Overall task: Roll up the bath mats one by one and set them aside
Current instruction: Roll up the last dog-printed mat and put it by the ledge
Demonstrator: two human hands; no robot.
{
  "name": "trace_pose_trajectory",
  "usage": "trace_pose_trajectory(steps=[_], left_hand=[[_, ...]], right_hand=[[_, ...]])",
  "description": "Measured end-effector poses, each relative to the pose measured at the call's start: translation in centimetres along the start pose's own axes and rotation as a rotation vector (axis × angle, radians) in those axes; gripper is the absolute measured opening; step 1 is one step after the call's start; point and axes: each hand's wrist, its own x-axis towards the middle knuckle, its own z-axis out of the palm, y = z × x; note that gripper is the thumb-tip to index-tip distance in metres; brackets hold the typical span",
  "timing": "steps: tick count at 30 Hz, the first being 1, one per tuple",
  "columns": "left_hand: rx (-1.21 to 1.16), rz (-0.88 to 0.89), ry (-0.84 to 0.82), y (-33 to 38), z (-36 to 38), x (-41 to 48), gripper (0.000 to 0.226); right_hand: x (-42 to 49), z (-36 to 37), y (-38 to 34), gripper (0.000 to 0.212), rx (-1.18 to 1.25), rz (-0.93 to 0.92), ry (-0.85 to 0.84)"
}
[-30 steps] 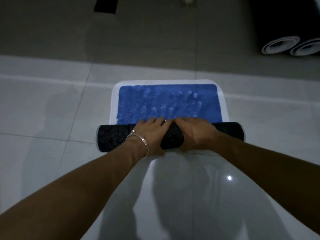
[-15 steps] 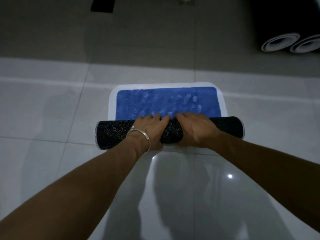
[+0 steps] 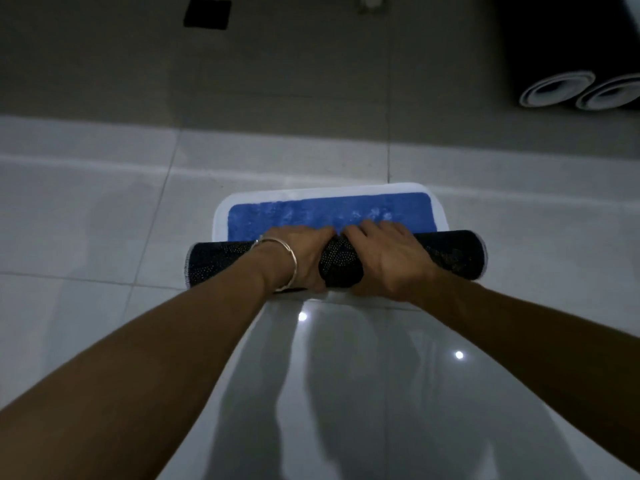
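Dark, dotted rubber backing was under both your palms. Your left hand (image 3: 304, 259) and right hand (image 3: 391, 261) lay side by side at the middle of the rolled part of the bath mat (image 3: 221, 261), fingers curled over its top and far side, pressing down on it rather than lifting it. A metal bangle (image 3: 289, 258) sat on your left wrist.

The roll's long axis ran left to right, square across your reach, and both hands were about equally near to it. Neither end of the roll was held; the left end stuck out a little further from your hands than the right.

Directly beyond your fingertips lay the unrolled remainder (image 3: 311, 216), blue pile with a white border, flat on the glossy tiled floor (image 3: 104, 237). Only a short strip was left, so I judged this mat nearly finished. The push needed was straight away from you; uneven pressure could skew the roll, since the ends were free.

Two finished rolls (image 3: 554, 90) lay well apart at the far right, on the darker floor.
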Motion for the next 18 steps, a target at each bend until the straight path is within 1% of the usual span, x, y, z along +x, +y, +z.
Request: trace_pose_trajectory(steps=[2,3,4,6,7,8,9,11,13,15,16,18], left_hand=[[-0.082,-0.007,-0.081,-0.5,-0.4,0.2,0.065],[-0.113,-0.005,-0.103,-0.5,-0.3,0.1,0.068],[-0.11,0.011,-0.092,-0.4,-0.1,-0.1,0.075],[0.025,0.027,-0.02,0.0,0.6,-0.5,0.092],[0.111,0.018,0.003,0.3,0.8,-0.7,0.097],[0.164,0.006,0.024,0.5,1.0,-0.8,0.098],[0.178,-0.003,0.04,0.6,1.1,-0.7,0.093],[0.124,-0.008,0.05,0.6,0.8,-0.6,0.078],[0.02,-0.003,0.013,0.2,0.2,-0.5,0.067],[-0.045,-0.005,-0.026,0.0,0.0,-0.6,0.067],[-0.04,-0.005,-0.023,0.1,0.2,-0.8,0.072],[0.064,0.0,0.023,0.4,0.8,-1.2,0.094]], right_hand=[[-0.7,0.5,-0.3,0.079,-0.094,-0.028,0.06],[-0.7,0.7,-0.3,0.079,-0.107,-0.021,0.055],[-0.6,0.6,-0.2,0.076,-0.101,-0.006,0.032],[0.1,-0.1,0.2,0.073,-0.05,0.001,-0.046],[0.5,-0.6,0.4,0.072,0.001,-0.003,-0.1],[0.8,-1.0,0.5,0.07,0.056,-0.004,-0.15],[0.9,-1.2,0.6,0.068,0.092,-0.008,-0.173],[0.6,-1.1,0.7,0.068,0.074,-0.022,-0.12],[0.0,-0.3,0.6,0.079,-0.019,-0.04,-0.037],[-0.4,0.3,0.4,0.086,-0.097,-0.045,-0.026],[-0.4,0.3,0.3,0.084,-0.102,-0.037,-0.039],[0.1,-0.4,0.4,0.079,-0.049,-0.032,-0.083]])
